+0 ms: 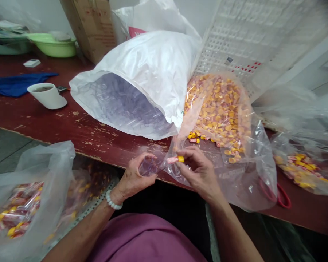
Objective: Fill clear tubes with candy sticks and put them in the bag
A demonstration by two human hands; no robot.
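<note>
Below the table's front edge, my left hand is closed around several clear plastic tubes. Just to its right, my right hand pinches a small red-and-white cylinder with a yellow cap, its pale end pointing toward the tubes, close to them; whether they touch I cannot tell. A white sack lies beyond my hands, its mouth facing me and full of similar clear tubes. Right of it, a clear plastic bag spreads open with many yellow-capped cylinders.
Behind the bag leans a white perforated basket. Another bag of yellow-capped pieces lies far right, near a red loop. At left are a white cup, blue cloth, green basin and, lower, a filled plastic bag.
</note>
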